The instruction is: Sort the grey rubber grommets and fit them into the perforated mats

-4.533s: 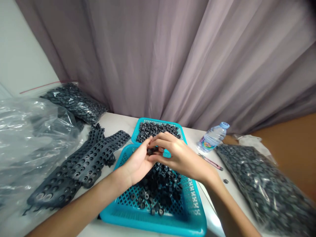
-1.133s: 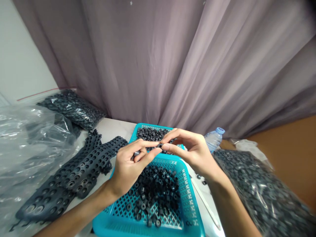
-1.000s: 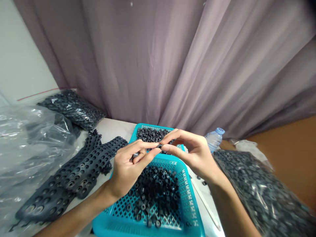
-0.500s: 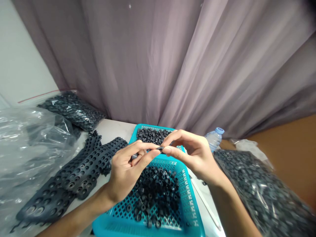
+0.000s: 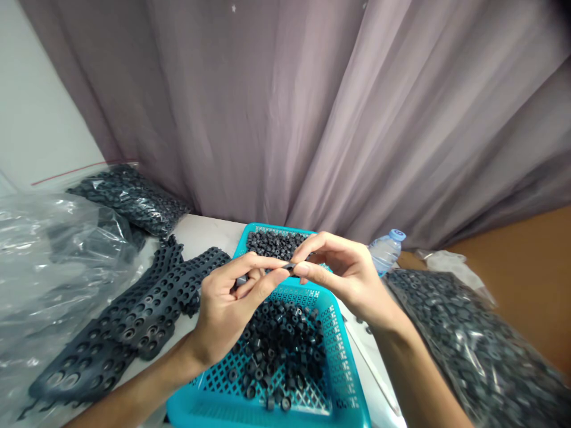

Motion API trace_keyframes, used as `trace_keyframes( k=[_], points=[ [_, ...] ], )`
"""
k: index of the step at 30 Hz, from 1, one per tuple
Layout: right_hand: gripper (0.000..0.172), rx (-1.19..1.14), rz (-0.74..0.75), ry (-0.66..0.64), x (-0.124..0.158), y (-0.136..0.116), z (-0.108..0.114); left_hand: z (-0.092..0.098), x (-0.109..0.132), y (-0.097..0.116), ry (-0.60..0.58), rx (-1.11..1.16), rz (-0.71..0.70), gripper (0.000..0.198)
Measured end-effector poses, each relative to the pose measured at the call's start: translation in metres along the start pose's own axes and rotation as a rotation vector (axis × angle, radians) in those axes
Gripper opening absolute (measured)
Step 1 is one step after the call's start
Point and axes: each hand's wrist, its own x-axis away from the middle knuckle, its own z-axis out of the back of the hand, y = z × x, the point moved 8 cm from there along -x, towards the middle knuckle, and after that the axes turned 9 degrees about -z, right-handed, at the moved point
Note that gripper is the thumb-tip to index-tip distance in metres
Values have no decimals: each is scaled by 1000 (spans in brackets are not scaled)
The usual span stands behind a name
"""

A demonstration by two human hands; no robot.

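Note:
Between the fingertips of both hands is a small black ring-like piece (image 5: 289,267), mostly covered by the fingers. My left hand (image 5: 232,297) pinches it from the left with thumb and forefinger, its other fingers curled around what looks like another dark piece. From the right, my right hand (image 5: 345,273) grips the same piece between thumb and fingertips. Below the hands stands a teal plastic basket (image 5: 350,362) with many loose black ring-shaped parts (image 5: 285,339) in it. Just behind it, a second teal basket (image 5: 243,244) holds more small black parts (image 5: 272,244).
Black perforated rubber sheets (image 5: 147,303) and a clear plastic bag (image 5: 57,285) lie at left, a filled bag (image 5: 134,199) behind them. On the right are a water bottle (image 5: 386,252), a large bag of black parts (image 5: 482,333) and a thin white stick (image 5: 375,371).
Both hands stay together around the small black piece. The right hand has shifted very slightly up and left, its fingertips moving a little on the piece.

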Motion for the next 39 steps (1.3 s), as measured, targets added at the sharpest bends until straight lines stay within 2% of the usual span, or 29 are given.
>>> trace_keyframes(
  k=[8,30,34,39],
  points=[
    [5,-28,48,-10,1,-1,1,0,-1,8,3,-33,-48,17],
    [9,-54,7,-3,2,2,0,0,-1,15,16,-40,-79,16],
    [11,-60,-8,-11,2,4,-1,-1,0,10,11,-41,-49,14],
    [10,-21,-18,-3,1,7,-1,-5,3,-7,-8,17,58,12]
  ],
)
